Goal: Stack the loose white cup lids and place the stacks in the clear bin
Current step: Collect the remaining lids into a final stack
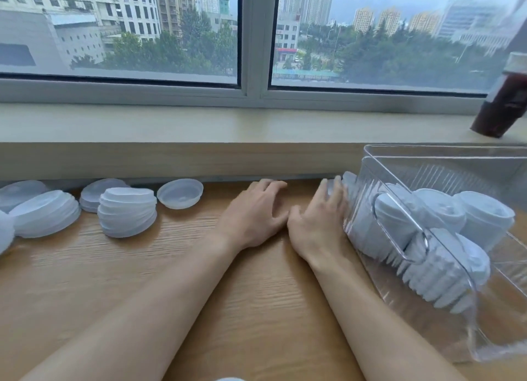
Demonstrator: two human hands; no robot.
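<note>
The clear bin stands at the right of the wooden table and holds several stacks of white lids. My right hand lies with straight fingers against the bin's left wall, touching a small lid stack wedged beside the bin. My left hand rests flat on the table just left of it, holding nothing. At the left lie a leaning lid stack, a second stack, a third stack behind and a single upturned lid.
A raised window sill runs along the back of the wooden table. A dark drink cup with a white lid stands on the sill at far right. More lids sit at the left edge.
</note>
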